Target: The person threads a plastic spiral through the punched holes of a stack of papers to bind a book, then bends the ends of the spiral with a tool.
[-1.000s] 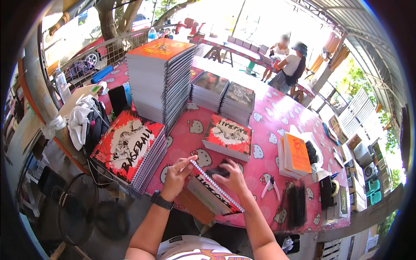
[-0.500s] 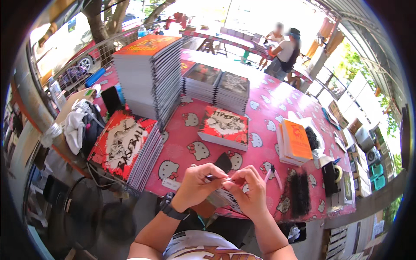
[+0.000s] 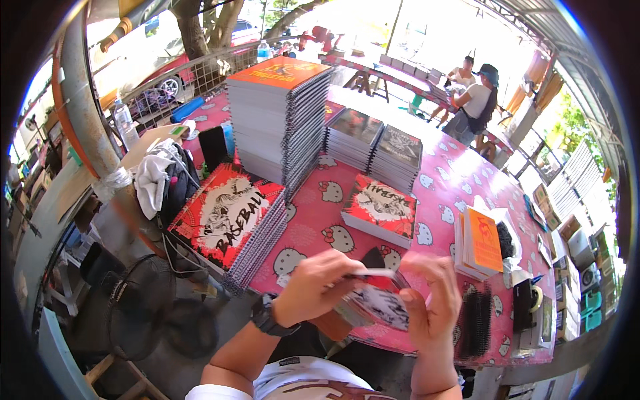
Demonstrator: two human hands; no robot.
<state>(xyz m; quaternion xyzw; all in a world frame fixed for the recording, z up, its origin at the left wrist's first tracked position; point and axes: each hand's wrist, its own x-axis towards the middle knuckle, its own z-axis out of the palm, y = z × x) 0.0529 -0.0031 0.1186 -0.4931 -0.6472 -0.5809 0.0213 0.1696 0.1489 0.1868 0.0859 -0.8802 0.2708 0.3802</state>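
A small notebook (image 3: 381, 308) with a red, white and black cover is tilted up between my hands at the near table edge. My left hand (image 3: 319, 285) grips its left side, fingers bent over the top edge. My right hand (image 3: 435, 303) is at its right side, fingers apart and blurred, thumb close to the cover. Just beyond them lies a block of red-covered books (image 3: 380, 210). To the left sits a stack of spiral-bound notebooks (image 3: 230, 217) with red and white covers. Black binding coils (image 3: 476, 321) lie right of my right hand.
A tall stack of spiral notebooks (image 3: 263, 123) with an orange cover rises behind; dark-covered stacks (image 3: 395, 157) stand beside it. Orange booklets (image 3: 481, 243) and a tape roll (image 3: 536, 299) are at right. A fan (image 3: 140, 307) stands left below. Two people (image 3: 477, 100) are at a far table.
My hands were pinched together at the notebook's edge; now they are apart, the right moved right and opened, and the notebook is lifted into view. My view has shifted slightly left.
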